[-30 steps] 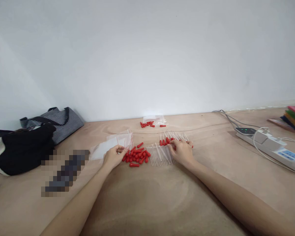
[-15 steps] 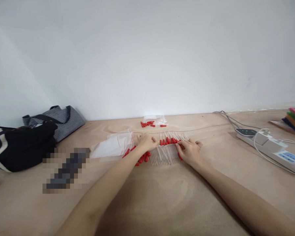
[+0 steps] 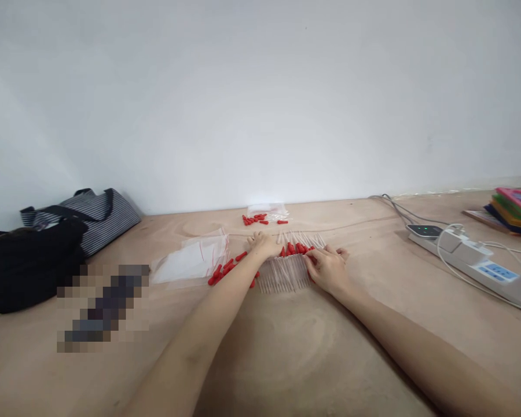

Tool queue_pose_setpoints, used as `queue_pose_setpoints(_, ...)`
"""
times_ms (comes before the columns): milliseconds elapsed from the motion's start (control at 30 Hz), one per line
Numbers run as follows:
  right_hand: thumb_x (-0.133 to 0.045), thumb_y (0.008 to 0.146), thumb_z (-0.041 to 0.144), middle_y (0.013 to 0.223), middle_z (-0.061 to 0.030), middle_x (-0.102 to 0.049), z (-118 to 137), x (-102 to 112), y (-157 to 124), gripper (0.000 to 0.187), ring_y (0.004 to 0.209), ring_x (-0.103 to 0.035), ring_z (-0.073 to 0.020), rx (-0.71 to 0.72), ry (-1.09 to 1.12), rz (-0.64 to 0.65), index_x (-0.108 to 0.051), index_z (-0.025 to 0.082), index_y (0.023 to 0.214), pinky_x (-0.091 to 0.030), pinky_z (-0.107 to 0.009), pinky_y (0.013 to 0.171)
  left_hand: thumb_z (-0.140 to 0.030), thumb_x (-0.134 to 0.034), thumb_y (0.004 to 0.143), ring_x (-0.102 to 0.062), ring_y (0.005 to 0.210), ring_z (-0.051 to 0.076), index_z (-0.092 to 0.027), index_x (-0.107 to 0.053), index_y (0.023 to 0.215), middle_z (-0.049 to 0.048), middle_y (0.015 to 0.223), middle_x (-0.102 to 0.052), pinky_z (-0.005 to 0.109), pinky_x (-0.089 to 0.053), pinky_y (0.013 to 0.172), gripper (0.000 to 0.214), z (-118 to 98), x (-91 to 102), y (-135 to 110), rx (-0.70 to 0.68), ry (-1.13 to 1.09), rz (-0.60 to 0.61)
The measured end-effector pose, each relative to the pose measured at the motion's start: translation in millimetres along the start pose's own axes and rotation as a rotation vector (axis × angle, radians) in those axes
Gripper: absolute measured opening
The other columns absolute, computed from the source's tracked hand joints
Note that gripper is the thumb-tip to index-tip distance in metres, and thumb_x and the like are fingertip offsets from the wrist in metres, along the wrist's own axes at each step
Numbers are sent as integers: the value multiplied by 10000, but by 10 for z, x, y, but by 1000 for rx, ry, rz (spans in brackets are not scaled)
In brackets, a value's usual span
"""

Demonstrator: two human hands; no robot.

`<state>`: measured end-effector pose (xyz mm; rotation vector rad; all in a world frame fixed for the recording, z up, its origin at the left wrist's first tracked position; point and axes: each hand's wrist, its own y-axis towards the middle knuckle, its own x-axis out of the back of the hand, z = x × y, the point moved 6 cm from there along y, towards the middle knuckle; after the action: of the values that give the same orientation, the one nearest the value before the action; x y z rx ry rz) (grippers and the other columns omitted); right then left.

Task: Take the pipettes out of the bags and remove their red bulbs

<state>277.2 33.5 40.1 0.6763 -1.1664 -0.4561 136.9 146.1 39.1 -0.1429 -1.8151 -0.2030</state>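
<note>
Several red rubber bulbs form a short row across a bed of thin clear tubes. More slim clear tubes stick out behind the row. My left hand lies at the row's left end, its fingers loosely spread and its thumb side beside the leftmost bulb. At the right end, my right hand has thumb and forefinger closed at the bulbs, one of which is partly covered by them. Loose red bulbs are scattered left of the tubes, some hidden behind my left forearm.
Clear zip bags lie to the left. Farther back are another clear bag and red bulbs. A power strip with cables is on the right, near coloured flat items. Bags and a pixelated dark object occupy the left.
My left hand has moved right, up to the left end of the bulb row. My right hand stays at the other end. The view has turned slightly right.
</note>
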Motion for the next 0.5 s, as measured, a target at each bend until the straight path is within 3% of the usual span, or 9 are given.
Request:
queue_pose_setpoints(133,-431,821,279,606,-6,-630,47,10,-13,258,643,-475,-132,47,45,-23,-617,202,661,-172,-326,725,-325,-442,749,-485,990,319,-158,-600,792,146,941,-614,445,-316,794,234,123,269,-133,-8,69,-95)
queue_pose_setpoints(300,-466,819,295,789,-23,-644,256,169,-46,186,743,-523,-135,193,76,-183,-634,216,825,-200,-333,782,-240,-346,837,-546,858,225,-161,-544,854,68,816,-637,419,-259,847,214,296,515,-721,-199,125,-211)
queue_pose_setpoints(333,-485,813,321,838,-28,-645,323,210,-66,183,777,-531,-142,239,78,-221,-630,221,863,-200,-341,803,-237,-358,843,-546,856,210,-164,-544,838,57,824,-638,403,-248,856,200,315,504,-861,-265,137,-233)
queue_pose_setpoints(433,-529,792,377,922,-15,-644,569,262,-156,217,874,-534,-159,435,81,-234,-606,245,946,-179,-361,862,-206,-390,855,-555,780,172,-172,-553,795,30,771,-644,359,-256,808,178,254,458,-1293,-619,207,-483)
queue_pose_setpoints(500,-536,793,368,899,7,-649,699,265,-218,213,884,-533,-149,524,70,-224,-595,263,968,-155,-363,886,-187,-420,852,-552,739,148,-179,-559,783,8,733,-645,342,-257,790,155,245,390,-1463,-728,212,-597)
